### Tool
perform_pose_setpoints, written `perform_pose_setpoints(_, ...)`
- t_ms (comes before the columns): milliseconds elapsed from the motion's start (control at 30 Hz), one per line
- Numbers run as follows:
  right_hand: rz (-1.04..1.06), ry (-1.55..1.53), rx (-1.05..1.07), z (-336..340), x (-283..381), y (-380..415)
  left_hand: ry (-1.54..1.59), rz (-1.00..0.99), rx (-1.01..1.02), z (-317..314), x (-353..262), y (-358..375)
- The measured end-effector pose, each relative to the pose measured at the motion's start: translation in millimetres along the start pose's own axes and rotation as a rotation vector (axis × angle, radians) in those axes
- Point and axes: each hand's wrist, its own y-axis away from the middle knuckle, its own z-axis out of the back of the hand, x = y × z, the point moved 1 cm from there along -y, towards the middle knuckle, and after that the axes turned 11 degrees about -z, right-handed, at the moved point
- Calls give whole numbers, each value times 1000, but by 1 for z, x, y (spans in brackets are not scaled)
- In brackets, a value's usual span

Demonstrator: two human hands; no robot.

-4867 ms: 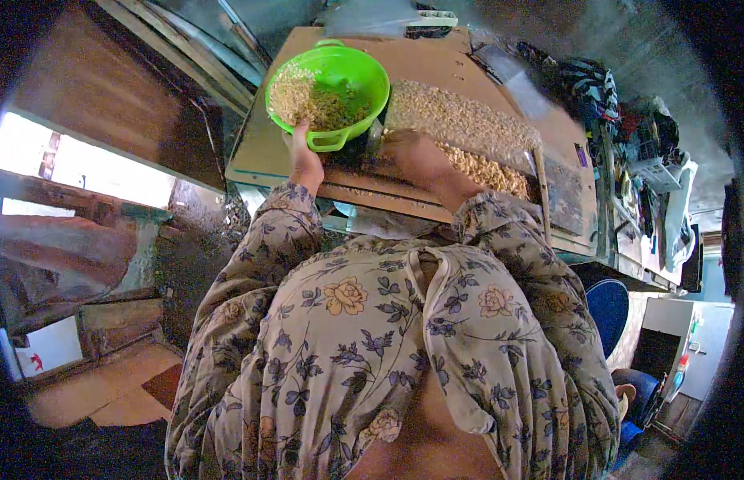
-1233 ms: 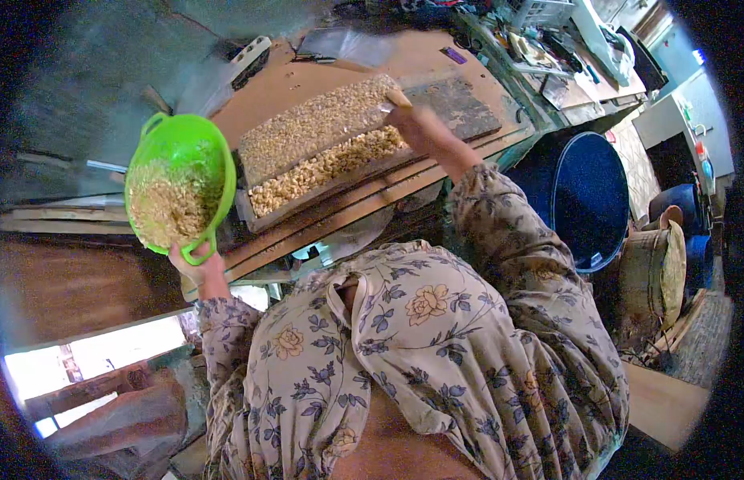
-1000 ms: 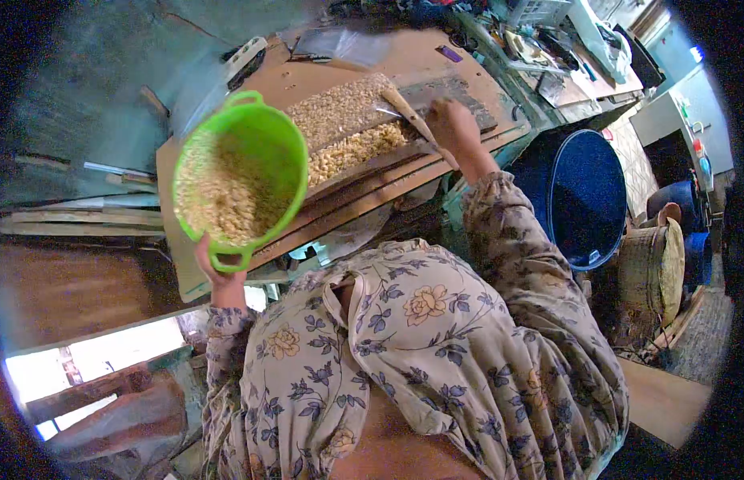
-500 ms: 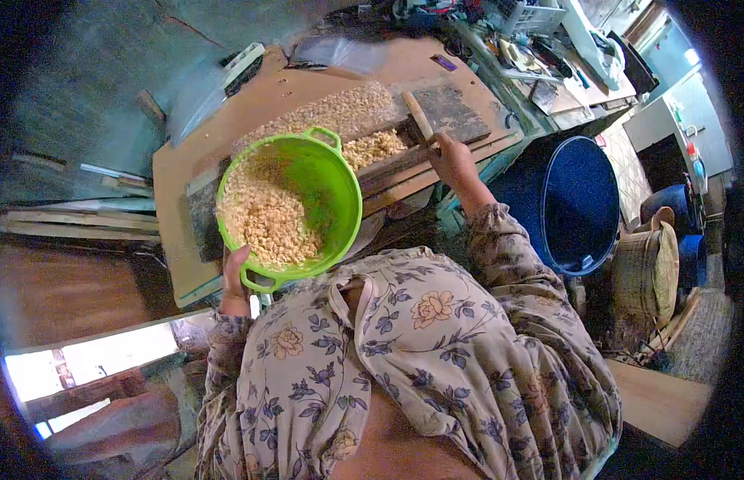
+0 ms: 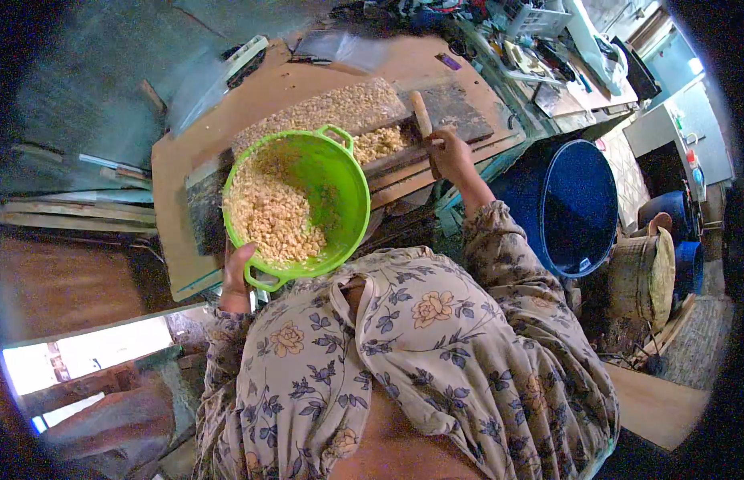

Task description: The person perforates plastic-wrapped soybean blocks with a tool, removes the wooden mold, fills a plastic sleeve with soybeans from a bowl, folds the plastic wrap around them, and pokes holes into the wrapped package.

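Observation:
A green bowl with two handles (image 5: 349, 192) is tilted near my chest and part filled with pale crumbly lumps (image 5: 276, 212). My left hand (image 5: 239, 276) grips its rim by the near handle. Beyond the bowl, a long slab of similar pale pieces (image 5: 324, 108) lies on the board. Loose pale pieces (image 5: 380, 144) sit in a narrow wooden frame (image 5: 396, 160) between slab and bowl. My right hand (image 5: 452, 160) is closed at the frame's right end, around a thin light stick; a short wooden rod (image 5: 421, 114) lies just beyond its fingers.
A brown work board (image 5: 180, 168) bears a plastic sheet (image 5: 340, 50) and a small purple item (image 5: 448, 62). To the right stand a big blue barrel (image 5: 580, 208) and a basket (image 5: 632, 276). A cluttered bench (image 5: 548, 80) is at the back right.
The green bowl and my left hand have shifted slightly right. My right hand has moved a little, and a thin light stick now shows at its fingers.

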Motion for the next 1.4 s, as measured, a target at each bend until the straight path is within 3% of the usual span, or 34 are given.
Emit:
perform_pose_setpoints(67,267,274,-192,-10,-32,-22,18,38,-8,-1,-3,2)
perform_pose_setpoints(267,94,134,-228,4,-16,-5,126,72,-83,1,-9,-2)
perform_pose_setpoints(333,358,197,-438,10,-13,-8,212,67,-106,0,-14,-3)
perform_pose_setpoints(367,256,113,-323,18,5,4,204,58,-146,-7,-25,-1)
perform_pose_setpoints(400,367,148,-411,19,10,-4,196,48,-190,-8,-33,-1)
perform_pose_setpoints(467,527,-108,-314,22,46,13,266,-38,-173,22,-26,-14)
perform_pose_setpoints(500,628,-68,-331,24,75,34,469,-58,187,41,-21,-25)
perform_pose_setpoints(533,729,-30,-348,23,104,60,323,-156,193,71,-8,-46)
perform_pose_setpoints(567,557,-98,-269,14,124,77,174,-250,186,100,6,-66)
perform_pose_setpoints(600,566,-95,-246,-2,131,81,-309,-387,-194,129,19,-79)
perform_pose_setpoints(667,662,-12,-46,-27,148,77,24,-10,-92,12,-49,-49)
perform_pose_setpoints(700,755,1,-45,-46,156,88,-18,-106,-152,6,-49,-49)
perform_pose_setpoints(767,911,372,27,-75,170,94,-2,-68,-98,-2,-54,-43)
perform_pose_setpoints(800,877,471,121,-88,165,79,9,-29,-43,-16,-52,-48)
perform_pose_setpoints(833,845,566,210,-108,157,66,-2,-271,47,-29,-57,-49)
perform_pose_setpoints(867,847,564,209,-131,140,42,-4,-273,47,-38,-59,-49)
perform_pose_setpoints(967,469,72,550,-171,94,-2,-91,-339,84,-59,-56,-54)
perform_pose_setpoints(1033,1070,714,211,-172,87,25,-186,-366,63,-72,-55,-56)
perform_pose_setpoints(1067,1072,710,212,-171,87,40,-275,-395,43,-78,-54,-57)
perform_pose_setpoints(1133,111,-62,699,-150,109,88,-458,-487,5,-85,-41,-60)
perform_pose_setpoints(1167,-212,-436,915,-148,111,97,-420,-433,5,-87,-39,-58)
perform_pose_setpoints(1200,-216,-439,916,-147,114,101,-380,-378,6,-88,-37,-56)
perform_pose_setpoints(1267,-470,-846,862,-144,124,109,-413,-378,18,-82,-30,-53)
perform_pose_setpoints(1333,-485,-1051,952,-137,137,119,-477,-388,49,-83,-27,-50)
perform_pose_setpoints(1367,-494,-1120,911,-137,136,115,-246,-354,68,-87,-25,-48)
perform_pose_setpoints(1400,-503,-1189,867,-137,131,108,-247,-348,84,-86,-22,-46)
